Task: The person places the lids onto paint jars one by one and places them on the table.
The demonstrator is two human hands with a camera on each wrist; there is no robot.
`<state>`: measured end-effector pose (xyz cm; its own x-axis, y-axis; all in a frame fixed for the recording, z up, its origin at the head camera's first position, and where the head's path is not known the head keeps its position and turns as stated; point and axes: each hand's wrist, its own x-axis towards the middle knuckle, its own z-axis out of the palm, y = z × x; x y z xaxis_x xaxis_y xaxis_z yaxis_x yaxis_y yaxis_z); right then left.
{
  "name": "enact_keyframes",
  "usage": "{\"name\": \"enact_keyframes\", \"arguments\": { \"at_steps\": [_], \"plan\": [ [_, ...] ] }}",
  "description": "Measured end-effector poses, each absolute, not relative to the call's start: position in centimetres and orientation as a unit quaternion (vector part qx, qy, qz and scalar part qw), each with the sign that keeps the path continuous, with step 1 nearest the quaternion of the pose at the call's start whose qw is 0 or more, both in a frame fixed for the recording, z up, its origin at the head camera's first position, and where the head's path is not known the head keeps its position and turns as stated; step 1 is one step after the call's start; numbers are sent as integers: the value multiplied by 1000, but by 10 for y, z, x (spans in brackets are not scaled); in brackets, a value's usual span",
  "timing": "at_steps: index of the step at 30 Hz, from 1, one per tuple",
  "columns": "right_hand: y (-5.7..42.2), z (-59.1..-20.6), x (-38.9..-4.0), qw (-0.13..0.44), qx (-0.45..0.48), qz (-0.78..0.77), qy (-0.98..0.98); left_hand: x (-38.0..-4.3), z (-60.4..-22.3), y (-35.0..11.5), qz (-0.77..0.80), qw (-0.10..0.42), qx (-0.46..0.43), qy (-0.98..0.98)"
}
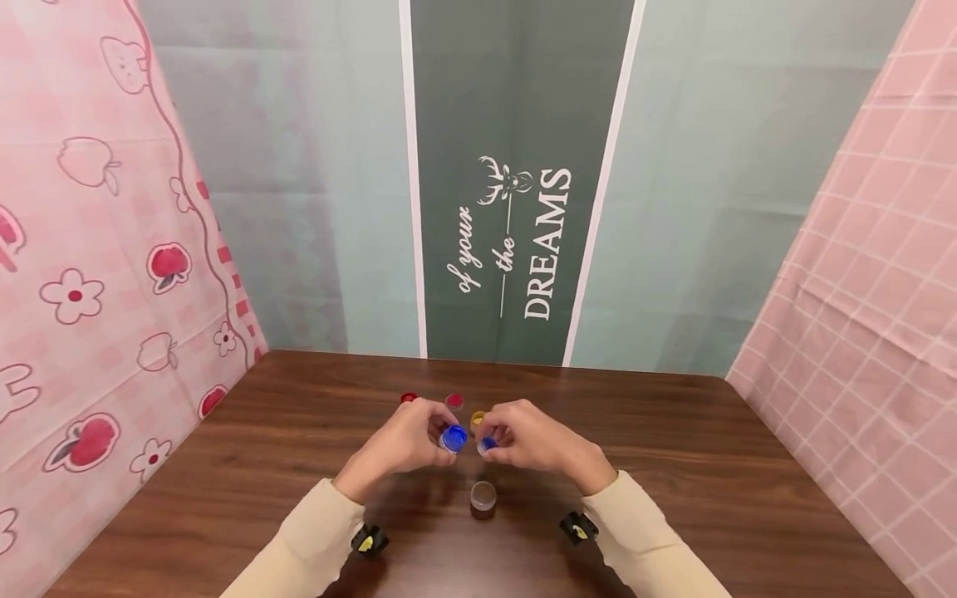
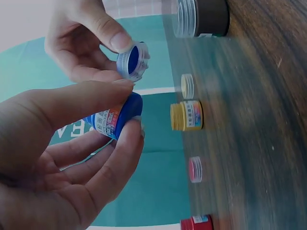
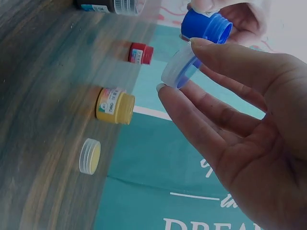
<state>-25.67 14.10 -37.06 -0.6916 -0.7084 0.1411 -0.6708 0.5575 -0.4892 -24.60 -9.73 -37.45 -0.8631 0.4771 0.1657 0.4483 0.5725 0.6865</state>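
My left hand (image 1: pixel 404 436) grips a small blue paint jar (image 1: pixel 453 438) above the table, its open mouth showing blue paint in the head view. In the left wrist view the labelled jar (image 2: pixel 106 120) lies tilted between thumb and fingers. Close by on the right, my right hand (image 1: pixel 538 436) pinches a clear screw lid (image 3: pixel 180 67) by its rim, blue on its inner face. Lid and jar are apart. Beyond the hands stand an uncapped yellow paint jar (image 3: pixel 115 106) and a red paint jar (image 3: pixel 140 53).
A dark jar with a clear lid (image 1: pixel 483 500) stands on the wooden table (image 1: pixel 658 515) nearer the person. A yellow-lined lid (image 2: pixel 187 86) and a red-lined lid (image 2: pixel 195 169) lie near the coloured jars. Printed curtains (image 1: pixel 299 208) hang behind the table.
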Motion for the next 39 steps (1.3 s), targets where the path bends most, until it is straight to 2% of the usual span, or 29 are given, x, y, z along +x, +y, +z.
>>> {"name": "enact_keyframes", "arguments": {
  "at_steps": [13, 25, 39],
  "plan": [
    [153, -369, -250, 25, -379, -276, 883, -243, -375, -84, 390, 27, 269, 880],
    [154, -366, -244, -23, -377, -292, 879, -243, -376, -77, 377, 16, 264, 888],
    [149, -368, -241, -22, -404, -325, 855, -240, -375, -72, 374, 30, 271, 887]
  ]
}}
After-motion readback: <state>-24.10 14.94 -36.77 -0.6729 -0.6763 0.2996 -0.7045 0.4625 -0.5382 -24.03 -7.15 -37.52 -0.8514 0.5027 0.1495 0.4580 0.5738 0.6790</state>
